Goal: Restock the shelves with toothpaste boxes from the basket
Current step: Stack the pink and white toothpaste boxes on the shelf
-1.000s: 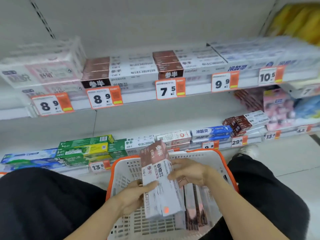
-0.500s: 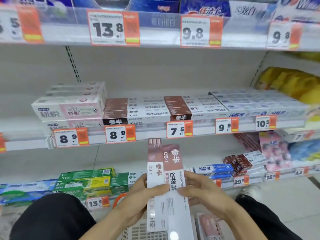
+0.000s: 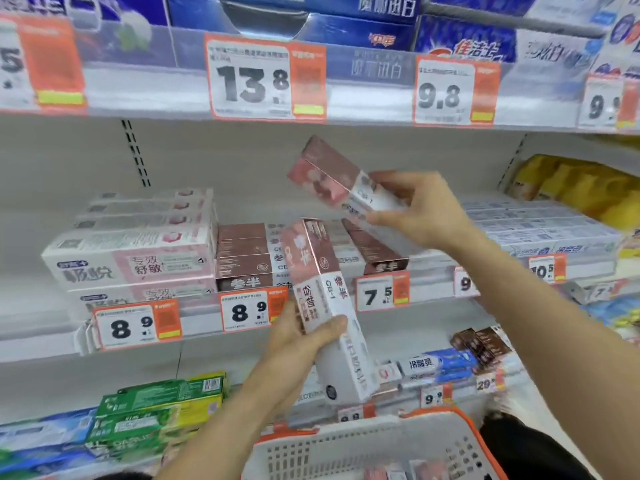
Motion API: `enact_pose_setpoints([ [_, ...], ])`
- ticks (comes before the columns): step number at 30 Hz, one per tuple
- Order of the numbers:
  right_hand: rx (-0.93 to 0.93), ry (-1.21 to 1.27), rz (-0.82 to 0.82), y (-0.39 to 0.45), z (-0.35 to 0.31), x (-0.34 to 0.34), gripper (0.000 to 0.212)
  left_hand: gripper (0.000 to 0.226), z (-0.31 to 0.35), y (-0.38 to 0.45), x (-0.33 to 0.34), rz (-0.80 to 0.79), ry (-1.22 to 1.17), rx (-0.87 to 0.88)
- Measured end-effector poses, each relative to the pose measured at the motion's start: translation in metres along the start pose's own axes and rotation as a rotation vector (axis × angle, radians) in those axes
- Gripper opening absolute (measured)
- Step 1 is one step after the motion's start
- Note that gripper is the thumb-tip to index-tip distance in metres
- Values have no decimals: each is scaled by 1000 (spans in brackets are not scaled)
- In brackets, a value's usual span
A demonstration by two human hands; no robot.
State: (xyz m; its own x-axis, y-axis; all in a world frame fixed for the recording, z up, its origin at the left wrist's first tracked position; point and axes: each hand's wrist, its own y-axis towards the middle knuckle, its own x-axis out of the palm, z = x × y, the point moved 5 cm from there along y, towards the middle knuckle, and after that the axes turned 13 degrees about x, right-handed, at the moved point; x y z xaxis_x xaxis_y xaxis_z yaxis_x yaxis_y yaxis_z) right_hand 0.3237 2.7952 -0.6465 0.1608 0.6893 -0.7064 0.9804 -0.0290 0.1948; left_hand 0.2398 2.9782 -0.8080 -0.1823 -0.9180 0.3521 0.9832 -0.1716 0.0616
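My left hand [image 3: 300, 344] grips a brown-and-white toothpaste box [image 3: 323, 299], held nearly upright in front of the 8.9 price tag. My right hand [image 3: 419, 211] holds a second matching box [image 3: 332, 178] tilted in the air, its brown end up-left, above the stack of same-brand boxes [image 3: 249, 258] on the middle shelf. The white basket with an orange rim [image 3: 349, 445] sits low in front of me; a few boxes show inside it at the bottom edge.
Pink-and-white boxes [image 3: 138, 251] lie left of the brown stack and pale blue-white boxes [image 3: 540, 226] to the right. Blue boxes fill the top shelf [image 3: 346, 32]. Green boxes [image 3: 152, 410] and blue boxes [image 3: 433, 365] line the lower shelf. Yellow packs [image 3: 581, 188] stand far right.
Both boxes were held together low over the basket; they have since been lifted and split. The right hand carried one box up toward the middle shelf while the left kept the other.
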Motion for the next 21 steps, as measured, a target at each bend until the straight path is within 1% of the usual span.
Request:
enact_pose_setpoints([
  [2, -6, -114, -12, 38, -8, 13, 62, 57, -2, 0, -2, 18, 30, 27],
  [5, -25, -273, -91, 88, -17, 40, 65, 58, 3, 6, -7, 55, 22, 71],
  [7, -76, -376, -175, 113, -20, 63, 66, 57, 8, 9, -9, 64, 16, 96],
  [9, -92, -434, -275, 131, -24, 84, 67, 48, 11, 11, -10, 70, 35, 119],
  [11, -91, -460, -367, 143, -27, 100, 66, 44, 13, 11, -9, 77, 69, 137],
  [16, -68, -464, -549, 159, -32, 127, 58, 56, 7, 11, -8, 66, 102, 124],
  [18, -35, -454, -598, 159, -35, 133, 57, 57, 7, 12, -8, 56, 96, 120],
  [21, 25, -423, -651, 156, -32, 139, 50, 54, 9, 14, -7, 54, 86, 128],
])
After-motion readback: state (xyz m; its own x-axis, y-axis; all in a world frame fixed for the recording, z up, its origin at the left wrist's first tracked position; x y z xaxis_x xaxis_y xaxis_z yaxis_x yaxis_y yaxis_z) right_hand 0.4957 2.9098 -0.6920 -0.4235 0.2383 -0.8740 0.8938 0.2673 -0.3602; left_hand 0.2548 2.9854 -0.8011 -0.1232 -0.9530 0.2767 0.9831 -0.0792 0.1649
